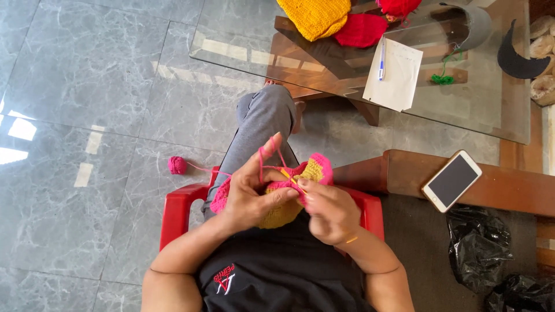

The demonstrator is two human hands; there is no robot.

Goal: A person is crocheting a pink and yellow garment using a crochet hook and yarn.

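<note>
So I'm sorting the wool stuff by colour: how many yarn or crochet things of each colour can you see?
Pink and yellow: 1, the piece in the hands
Pink: 1, the yarn ball
Yellow: 1, the knit
Red: 2, knits
Green: 1, yarn scrap
Total: 6

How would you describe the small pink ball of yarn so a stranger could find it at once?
Start at the red plastic chair and look to its upper left corner on the grey marble floor. The small pink ball of yarn lies there alone, the only round thing, with a thin strand trailing to the crochet work.
</note>
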